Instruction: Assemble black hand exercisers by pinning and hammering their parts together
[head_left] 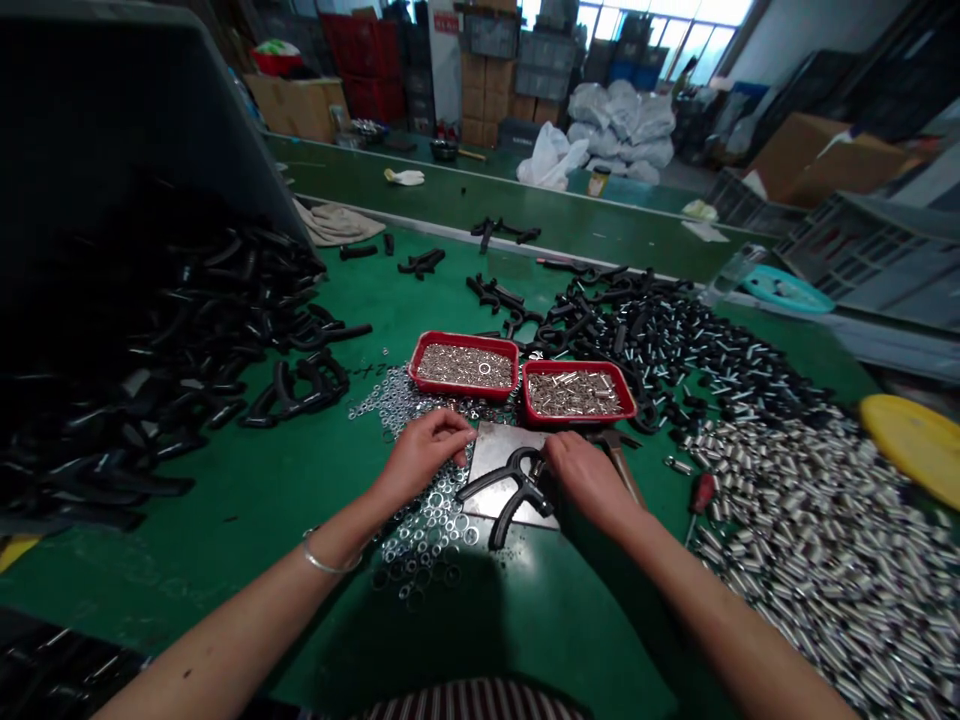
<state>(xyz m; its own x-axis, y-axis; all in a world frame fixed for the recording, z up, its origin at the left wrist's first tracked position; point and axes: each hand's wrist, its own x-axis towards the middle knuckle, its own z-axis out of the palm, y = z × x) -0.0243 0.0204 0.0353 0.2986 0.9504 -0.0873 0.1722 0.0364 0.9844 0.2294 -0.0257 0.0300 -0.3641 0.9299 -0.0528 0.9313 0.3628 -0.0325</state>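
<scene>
A black Y-shaped plastic handle assembly (516, 484), like part of a hand-grip exerciser, lies on a flat metal plate (491, 440) in front of me. My right hand (589, 480) is closed at the assembly's right side, its fingertips against it by a small metallic part. My left hand (429, 455) hovers at the plate's left edge, thumb and fingers pinched together; whatever is between them is too small to make out. Loose metal rings (431, 525) lie beneath and beside that hand. A hammer (619, 460) is partly hidden behind my right hand.
Two red trays, one of small metal parts (416, 385) and one of pins (630, 408), stand behind the plate. Black handles (292, 390) heap at left, springs (832, 540) at right, black pieces with pins (675, 330) behind. A red-handled screwdriver (702, 493) lies near the springs.
</scene>
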